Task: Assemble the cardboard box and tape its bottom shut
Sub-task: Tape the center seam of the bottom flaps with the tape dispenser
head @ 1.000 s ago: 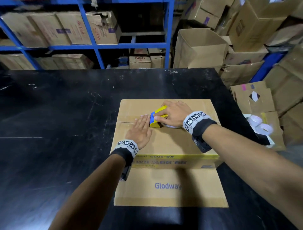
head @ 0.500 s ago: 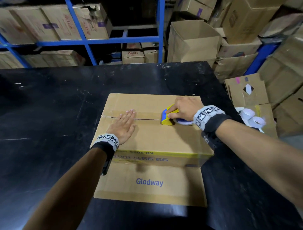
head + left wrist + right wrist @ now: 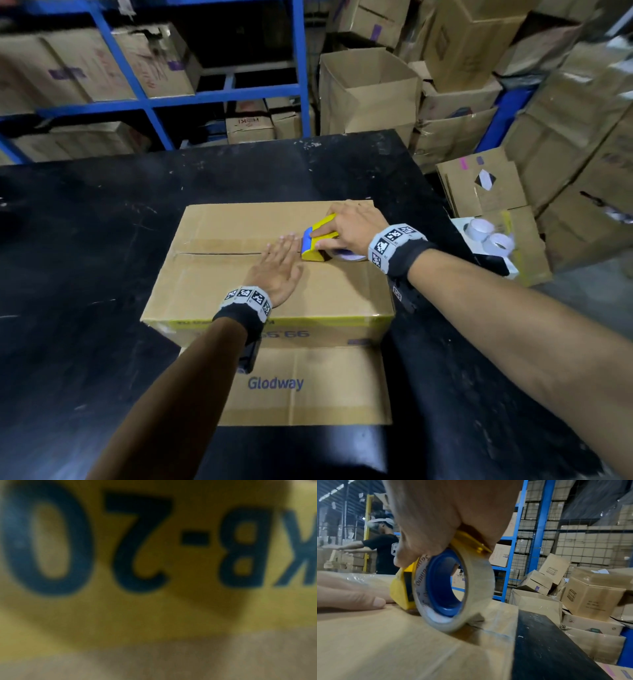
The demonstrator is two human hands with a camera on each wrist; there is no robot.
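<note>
The cardboard box [image 3: 325, 294] stands upside down on the black table [image 3: 102, 240], its bottom flaps folded shut with a seam running left to right. My left hand [image 3: 277, 270] lies flat on the near flap, fingertips at the seam. Just right of it, my right hand [image 3: 352, 226] grips a yellow and blue tape dispenser [image 3: 320, 245] set on the seam near the box's right end. In the right wrist view the clear tape roll [image 3: 453, 591] touches the cardboard, with my left fingers [image 3: 351, 599] beside it. The left wrist view shows only the box's blurred yellow printed band [image 3: 154, 615].
One top flap printed "Glodway" [image 3: 301, 387] lies flat towards me. Spare tape rolls [image 3: 489, 236] sit on cartons right of the table. An open carton [image 3: 370, 89] and blue shelving [image 3: 222, 96] stand behind. A person [image 3: 385, 550] works at the far left.
My right hand has drawn the dispenser rightward along the seam, from left of centre to near the right end. My left hand slid right after it, staying flat.
</note>
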